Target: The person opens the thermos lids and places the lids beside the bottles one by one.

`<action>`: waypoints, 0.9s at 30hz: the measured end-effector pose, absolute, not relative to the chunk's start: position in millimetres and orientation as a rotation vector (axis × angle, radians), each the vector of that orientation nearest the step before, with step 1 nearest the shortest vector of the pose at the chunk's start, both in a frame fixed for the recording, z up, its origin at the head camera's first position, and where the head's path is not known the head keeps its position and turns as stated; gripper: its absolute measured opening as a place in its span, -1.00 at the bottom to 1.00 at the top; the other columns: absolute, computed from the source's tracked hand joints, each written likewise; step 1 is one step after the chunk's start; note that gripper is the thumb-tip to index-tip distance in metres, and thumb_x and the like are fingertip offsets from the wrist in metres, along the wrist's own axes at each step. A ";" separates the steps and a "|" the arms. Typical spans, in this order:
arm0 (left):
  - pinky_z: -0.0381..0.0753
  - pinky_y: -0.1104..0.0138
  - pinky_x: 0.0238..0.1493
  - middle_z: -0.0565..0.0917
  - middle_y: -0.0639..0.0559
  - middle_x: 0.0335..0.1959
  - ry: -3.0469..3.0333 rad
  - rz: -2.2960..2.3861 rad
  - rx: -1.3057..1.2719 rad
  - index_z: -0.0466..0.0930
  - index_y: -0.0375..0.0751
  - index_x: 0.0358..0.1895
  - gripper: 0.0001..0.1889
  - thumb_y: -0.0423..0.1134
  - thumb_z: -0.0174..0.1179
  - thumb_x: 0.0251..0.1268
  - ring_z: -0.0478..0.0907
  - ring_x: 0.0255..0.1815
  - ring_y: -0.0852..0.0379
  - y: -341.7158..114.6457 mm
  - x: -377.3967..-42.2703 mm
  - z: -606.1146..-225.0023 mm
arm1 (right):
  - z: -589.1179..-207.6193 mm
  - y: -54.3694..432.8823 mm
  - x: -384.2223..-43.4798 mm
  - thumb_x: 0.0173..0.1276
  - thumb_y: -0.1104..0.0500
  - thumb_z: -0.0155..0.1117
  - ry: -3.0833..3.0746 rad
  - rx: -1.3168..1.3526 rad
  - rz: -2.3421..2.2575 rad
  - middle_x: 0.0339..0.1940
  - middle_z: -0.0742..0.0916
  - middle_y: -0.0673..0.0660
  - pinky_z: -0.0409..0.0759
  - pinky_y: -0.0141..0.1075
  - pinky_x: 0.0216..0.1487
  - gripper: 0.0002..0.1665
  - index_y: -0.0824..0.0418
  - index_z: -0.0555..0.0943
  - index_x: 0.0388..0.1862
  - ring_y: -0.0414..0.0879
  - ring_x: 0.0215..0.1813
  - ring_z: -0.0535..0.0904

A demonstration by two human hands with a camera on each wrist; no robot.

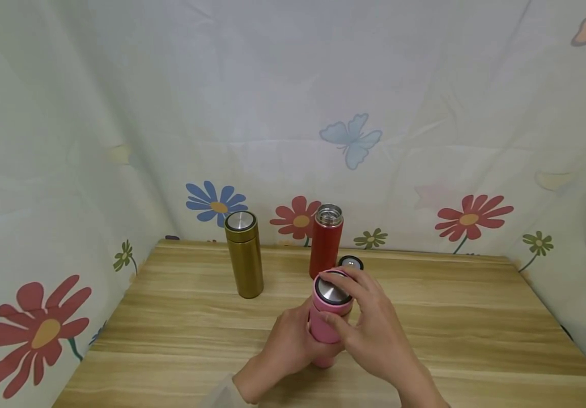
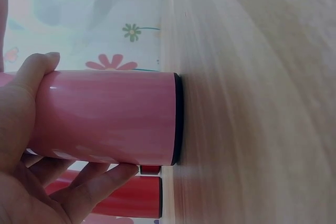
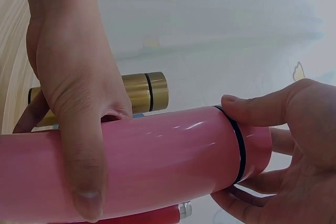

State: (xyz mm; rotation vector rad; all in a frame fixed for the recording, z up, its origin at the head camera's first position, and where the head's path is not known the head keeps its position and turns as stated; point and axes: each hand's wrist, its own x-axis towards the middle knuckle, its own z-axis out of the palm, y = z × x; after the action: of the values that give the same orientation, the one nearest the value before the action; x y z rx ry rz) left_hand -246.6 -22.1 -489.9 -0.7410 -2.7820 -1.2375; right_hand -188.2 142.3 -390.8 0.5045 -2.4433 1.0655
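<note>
A pink thermos bottle [image 1: 322, 327] stands upright near the front middle of the wooden table. My left hand [image 1: 287, 343] grips its body, the thumb wrapped across the side in the right wrist view. Its lid [image 1: 334, 290] has a steel disc on top and is held between the thumb and fingers of my right hand [image 1: 377, 326]. A dark seam shows between lid and body in the right wrist view. In the left wrist view the black base [image 2: 178, 119] is right at the tabletop.
Behind the pink bottle stands a red thermos [image 1: 326, 249] with its steel mouth uncovered. A dark-rimmed lid [image 1: 351, 262] lies beside it, partly hidden by my right hand. To the left is a gold thermos [image 1: 246, 263] with its lid on. Flowered cloth [image 1: 267, 113] surrounds the table [image 1: 186, 328].
</note>
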 end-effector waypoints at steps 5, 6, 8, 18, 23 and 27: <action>0.71 0.23 0.12 0.73 0.18 0.15 -2.764 -1.222 -0.754 0.36 0.12 0.41 -0.14 0.28 0.51 0.05 0.70 0.01 0.26 -22.3 -247.1 -491.0 | -390.6 141.5 -187.8 0.06 0.27 0.68 -2.434 0.495 1.052 0.33 0.61 0.03 0.57 0.16 0.27 -0.20 -0.09 0.62 0.31 0.05 0.37 0.52; 0.71 0.23 0.12 0.73 0.18 0.15 -2.761 -1.221 -0.755 0.36 0.12 0.40 -0.15 0.27 0.51 0.06 0.70 0.01 0.26 -22.4 -247.0 -491.2 | -390.6 141.2 -187.6 0.05 0.25 0.69 -2.436 0.487 1.048 0.34 0.61 0.05 0.57 0.17 0.27 -0.19 -0.09 0.62 0.32 0.06 0.37 0.52; 0.71 0.24 0.11 0.72 0.18 0.15 -2.758 -1.220 -0.761 0.37 0.14 0.39 -0.16 0.27 0.51 0.06 0.70 0.01 0.27 -22.1 -247.2 -491.4 | -390.3 140.3 -187.1 0.04 0.17 0.72 -2.445 0.464 1.037 0.34 0.60 0.07 0.58 0.18 0.26 -0.16 -0.10 0.60 0.34 0.08 0.37 0.51; 0.70 0.25 0.11 0.71 0.20 0.15 -2.784 -1.211 -0.746 0.34 0.18 0.40 -0.16 0.27 0.51 0.06 0.69 0.00 0.28 -20.3 -247.5 -492.1 | -389.4 132.0 -184.3 -0.04 -0.15 0.75 -2.484 0.273 0.864 0.15 0.60 0.09 0.62 -0.05 -0.01 -0.03 -0.16 0.55 0.40 0.00 0.13 0.54; 0.69 0.28 0.07 0.73 0.17 0.14 -2.755 -1.175 -0.761 0.39 0.13 0.38 -0.20 0.15 0.54 0.06 0.68 -0.01 0.29 -20.2 -246.6 -492.6 | -393.1 124.3 -183.5 -0.10 -0.19 0.77 -2.452 0.204 0.760 0.06 0.58 0.14 0.61 -0.19 -0.18 -0.07 -0.13 0.62 0.32 0.00 0.00 0.56; 0.67 0.33 0.01 0.76 0.18 0.08 -2.730 -1.156 -0.760 0.44 0.12 0.34 -0.22 0.04 0.57 -0.02 0.67 -0.06 0.33 -20.1 -245.9 -492.7 | -396.0 120.1 -184.2 -0.11 -0.13 0.79 -2.414 0.185 0.725 0.03 0.58 0.17 0.65 -0.16 -0.18 -0.13 -0.07 0.67 0.25 0.01 -0.04 0.58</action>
State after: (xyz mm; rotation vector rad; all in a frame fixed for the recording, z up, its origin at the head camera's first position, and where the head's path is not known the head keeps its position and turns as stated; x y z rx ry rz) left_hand -245.9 -20.1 -492.7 -0.7602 -2.7299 -1.1559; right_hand -184.2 120.1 -396.0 0.1851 -2.4135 0.7246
